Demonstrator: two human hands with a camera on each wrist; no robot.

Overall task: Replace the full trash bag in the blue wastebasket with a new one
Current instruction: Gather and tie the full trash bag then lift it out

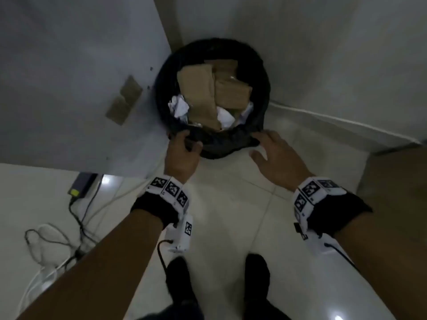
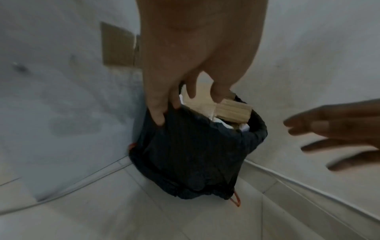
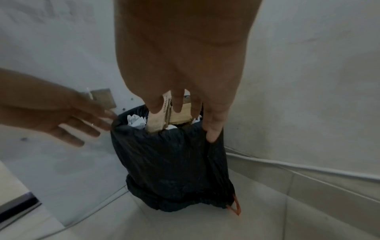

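An indoor corner, most likely of an office or a plain room in a home. Pale glossy floor tiles (image 1: 231, 204) meet bare white walls (image 1: 335, 54) with a low skirting. A black-lined wastebasket (image 1: 212, 144) at 12 o'clock holds torn cardboard (image 1: 201, 88) and crumpled paper (image 1: 178, 107). At 10 o'clock stands a grey panel (image 1: 80, 77) patched with brown tape (image 1: 124, 100). At 8 o'clock, a power adapter (image 1: 80, 184) and loose cables (image 1: 53, 236) lie on the floor.
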